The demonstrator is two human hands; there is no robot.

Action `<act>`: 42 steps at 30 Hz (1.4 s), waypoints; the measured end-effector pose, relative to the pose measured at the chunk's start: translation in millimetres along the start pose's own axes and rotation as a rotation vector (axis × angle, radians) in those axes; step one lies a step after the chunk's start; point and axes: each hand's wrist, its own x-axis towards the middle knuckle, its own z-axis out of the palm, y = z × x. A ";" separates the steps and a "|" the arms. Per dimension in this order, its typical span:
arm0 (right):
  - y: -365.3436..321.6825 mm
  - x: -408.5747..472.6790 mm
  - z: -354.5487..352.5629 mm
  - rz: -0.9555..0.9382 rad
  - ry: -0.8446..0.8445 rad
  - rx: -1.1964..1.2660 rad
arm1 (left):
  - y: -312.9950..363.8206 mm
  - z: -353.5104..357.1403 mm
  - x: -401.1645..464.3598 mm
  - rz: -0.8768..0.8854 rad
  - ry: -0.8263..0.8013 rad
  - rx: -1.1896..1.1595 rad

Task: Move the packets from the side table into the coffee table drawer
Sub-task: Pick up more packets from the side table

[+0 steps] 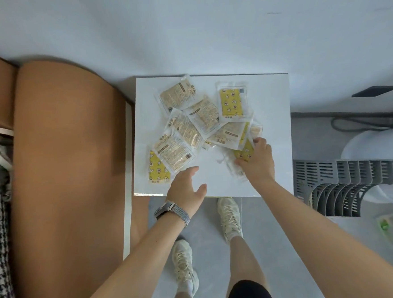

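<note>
a loose, overlapping heap of clear packets (196, 123) with yellow and tan printing is spread over the white surface (271, 101) of the side table, from its middle out toward 9 o'clock. at the heap's 4 o'clock edge, a yellow-printed packet (244, 153) is pinched by the curled fingers of the right hand (258, 162). the left hand (186, 190), with a watch (169, 211) on its wrist, is held spread and relaxed just above the surface at 7 o'clock, beside another yellow packet (157, 168), nothing being gripped, and a tan sofa (63, 158) is seen at 9 o'clock.
</note>
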 end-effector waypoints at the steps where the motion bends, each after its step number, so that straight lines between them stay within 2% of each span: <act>1: 1.1 -2.7 -0.3 0.024 -0.011 0.061 | 2.0 0.0 0.0 -0.006 0.002 -0.026; 5: 11.0 -22.9 -3.1 0.138 -0.015 0.233 | 17.1 2.5 1.0 -0.064 0.010 -0.231; 9: 11.0 -63.6 -10.9 0.236 0.038 0.503 | 34.4 9.7 5.0 -0.219 -0.129 -0.494; 13: -2.5 -103.2 -16.7 0.133 -0.204 0.690 | 47.1 14.2 2.6 -0.390 -0.308 -0.972; 15: -8.6 -107.1 -20.6 0.114 -0.275 0.681 | 46.2 13.9 0.2 -0.393 -0.274 -1.044; 18: -21.5 -81.5 -26.7 0.077 -0.133 0.558 | 32.4 11.6 1.3 -0.332 -0.172 -1.148; 21: -38.9 -36.2 -26.7 0.069 0.021 0.479 | 17.8 6.3 3.4 -0.327 -0.053 -1.178; 26: -63.3 25.4 -3.1 0.112 0.040 0.280 | 3.3 2.2 2.0 -0.368 0.050 -1.198; 29: -71.9 34.9 5.1 0.143 0.055 0.124 | -4.1 0.5 -2.3 -0.355 0.070 -1.210; 33: -78.0 33.9 2.6 0.119 0.060 0.054 | -11.6 -0.1 -4.7 -0.357 0.072 -1.224; 38: -74.6 29.9 -1.7 0.104 0.061 0.342 | -9.5 2.4 -5.3 -0.355 0.072 -1.268; 42: -58.7 14.0 -6.6 0.202 0.081 0.646 | -2.6 1.2 -5.7 -0.332 0.043 -1.274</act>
